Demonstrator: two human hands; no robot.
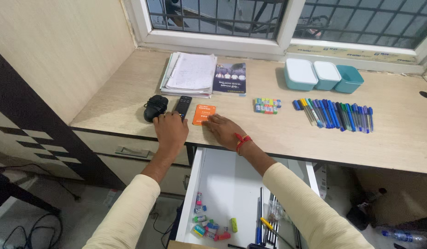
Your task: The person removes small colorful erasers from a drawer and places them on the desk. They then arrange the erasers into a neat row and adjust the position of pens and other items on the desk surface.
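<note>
While the desk [398, 133] spans the view, an open drawer [232, 184] sits below its front edge. On the desk, papers [189, 74] lie behind the remote [183, 106], with the mouse [155, 108] beside it. Left hand [170, 130] rests flat touching the remote; right hand [225, 130] lies flat on the orange card [204, 114], each grip slack, holding nothing.

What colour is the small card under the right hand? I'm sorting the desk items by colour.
Orange, with pale markings; the card shows best in the head view.
</note>
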